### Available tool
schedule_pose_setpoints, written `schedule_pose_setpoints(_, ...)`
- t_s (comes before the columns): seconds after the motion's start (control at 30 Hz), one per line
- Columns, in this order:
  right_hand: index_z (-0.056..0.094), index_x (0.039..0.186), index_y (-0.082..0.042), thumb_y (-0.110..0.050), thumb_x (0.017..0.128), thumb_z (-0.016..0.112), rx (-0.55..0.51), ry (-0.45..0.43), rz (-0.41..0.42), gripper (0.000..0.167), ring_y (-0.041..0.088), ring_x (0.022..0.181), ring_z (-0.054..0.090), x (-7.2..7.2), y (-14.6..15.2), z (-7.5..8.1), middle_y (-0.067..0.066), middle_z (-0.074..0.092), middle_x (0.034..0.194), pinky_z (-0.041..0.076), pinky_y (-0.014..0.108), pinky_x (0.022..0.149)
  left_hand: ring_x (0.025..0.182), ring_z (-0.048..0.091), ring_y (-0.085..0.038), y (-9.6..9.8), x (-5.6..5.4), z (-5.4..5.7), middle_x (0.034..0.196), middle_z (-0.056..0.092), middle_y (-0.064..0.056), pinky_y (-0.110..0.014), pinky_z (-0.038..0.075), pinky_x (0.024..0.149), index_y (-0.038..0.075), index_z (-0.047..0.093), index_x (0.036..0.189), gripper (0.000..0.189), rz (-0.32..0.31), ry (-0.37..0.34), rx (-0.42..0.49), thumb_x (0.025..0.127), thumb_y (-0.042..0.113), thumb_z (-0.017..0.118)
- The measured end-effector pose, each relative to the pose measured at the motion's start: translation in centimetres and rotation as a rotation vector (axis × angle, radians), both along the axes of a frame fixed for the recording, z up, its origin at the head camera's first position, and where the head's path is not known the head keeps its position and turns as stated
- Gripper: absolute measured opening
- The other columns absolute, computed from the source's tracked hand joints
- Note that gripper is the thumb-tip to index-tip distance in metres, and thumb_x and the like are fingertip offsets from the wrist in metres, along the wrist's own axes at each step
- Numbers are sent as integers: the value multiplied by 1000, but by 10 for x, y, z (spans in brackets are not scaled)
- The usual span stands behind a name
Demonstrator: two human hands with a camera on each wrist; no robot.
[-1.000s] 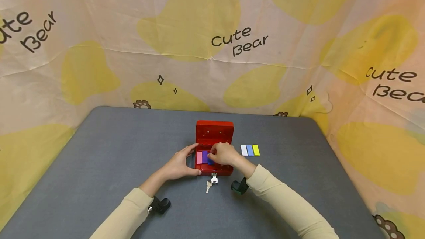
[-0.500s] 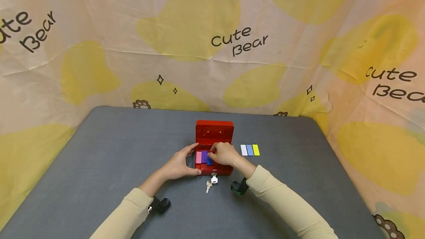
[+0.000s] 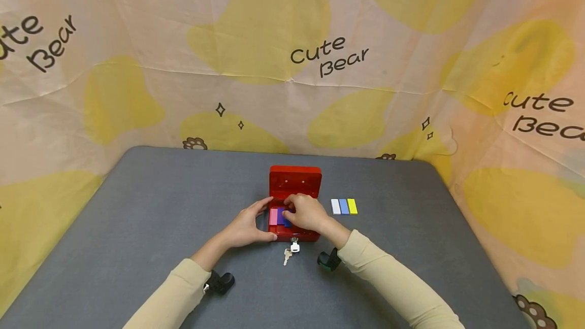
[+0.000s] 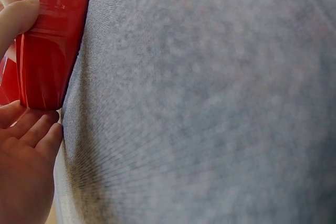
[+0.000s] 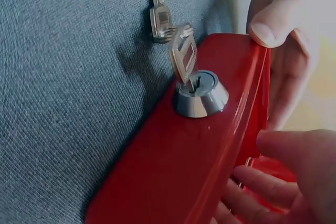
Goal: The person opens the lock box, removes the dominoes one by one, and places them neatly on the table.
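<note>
The small red cash box [image 3: 301, 236] stands on the table with its lid [image 3: 296, 182] raised. My left hand [image 3: 247, 225] holds its left end, thumb on the front corner and fingers reaching along the side toward the back. Inside, a pink block [image 3: 273, 216], a purple block [image 3: 281, 216] and a dark blue block [image 3: 287, 223] lie side by side at the left. My right hand [image 3: 308, 212] reaches into the box, its thumb touching the blocks and its index finger apart from the thumb. That hand covers the box's right part.
A key [image 5: 184, 53] sits in the lock [image 5: 202, 95] on the box's front, and a second key [image 3: 287, 256] hangs from it onto the table. Right of the box lie a white block [image 3: 335, 207], a light blue block [image 3: 344, 207] and a yellow block [image 3: 352, 206].
The dark blue block has shifted slightly left against the purple one. My right hand has moved a little left and its thumb and index finger have spread. The left hand stays put.
</note>
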State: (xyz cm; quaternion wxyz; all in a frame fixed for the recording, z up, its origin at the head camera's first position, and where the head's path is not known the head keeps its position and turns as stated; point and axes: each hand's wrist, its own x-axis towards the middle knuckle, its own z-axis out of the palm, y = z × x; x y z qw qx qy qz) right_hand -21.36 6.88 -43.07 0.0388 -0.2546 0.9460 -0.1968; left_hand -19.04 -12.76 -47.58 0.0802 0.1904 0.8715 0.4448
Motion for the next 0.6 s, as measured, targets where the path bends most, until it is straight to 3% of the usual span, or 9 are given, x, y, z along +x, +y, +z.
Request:
schedule_pose_setpoints(0.23,62,117,-6,-27,81,69,40,50,123,42,22,101,61,2,-4,-3,9,64,112,49,37,90,121,49,-30,0,0,-1,136,46,-12,-46,39,100,11,34,141,91,-1,20,-3,66,31,81)
schedule_pose_setpoints(0.43,61,119,-7,-28,79,69,76,84,188,47,22,98,60,4,-9,-6,8,63,113,50,33,88,120,50,-30,-1,-1,0,134,48,-13,-45,39,101,9,35,140,90,-8,37,11,66,29,82)
schedule_pose_setpoints(0.6,61,120,-8,-32,77,70,116,119,178,50,22,95,59,4,-13,-8,6,63,112,51,33,82,120,49,-30,0,0,0,134,48,-13,-45,39,100,9,35,140,90,-9,35,11,66,30,82)
